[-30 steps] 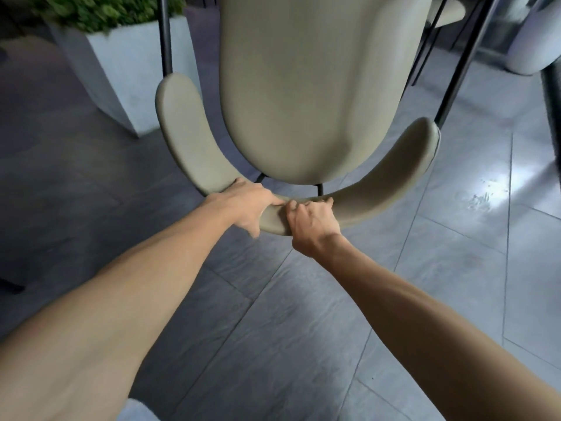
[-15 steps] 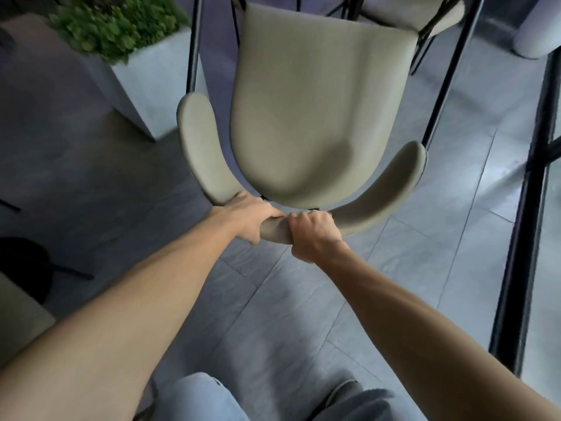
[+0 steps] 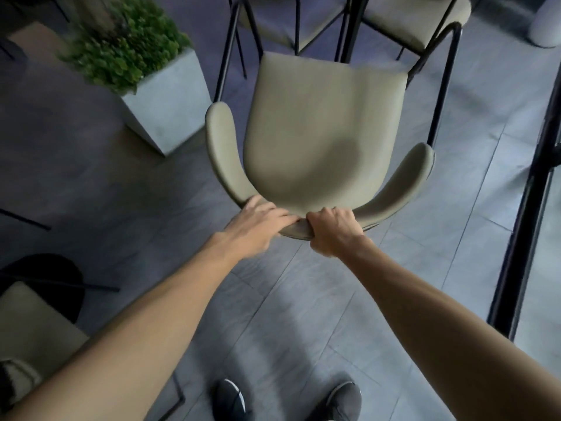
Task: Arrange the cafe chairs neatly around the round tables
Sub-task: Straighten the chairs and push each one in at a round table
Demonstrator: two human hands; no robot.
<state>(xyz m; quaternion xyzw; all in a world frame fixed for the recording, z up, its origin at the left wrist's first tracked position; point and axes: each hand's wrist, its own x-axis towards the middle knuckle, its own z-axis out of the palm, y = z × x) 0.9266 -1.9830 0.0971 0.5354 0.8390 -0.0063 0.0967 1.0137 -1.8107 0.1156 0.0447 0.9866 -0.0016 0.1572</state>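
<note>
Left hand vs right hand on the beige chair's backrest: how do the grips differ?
The left hand lies flatter, fingers extended over the curved backrest top of the beige padded chair; the right hand is a closed fist wrapped around the edge. The left looks motion-blurred, the right sharper. Both hold the same rail, side by side.

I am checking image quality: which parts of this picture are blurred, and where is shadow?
Head view: the plant is smeared by motion blur, the left hand is slightly soft, the right hand is sharper; a dark shadow patch lies on the chair seat.
</note>
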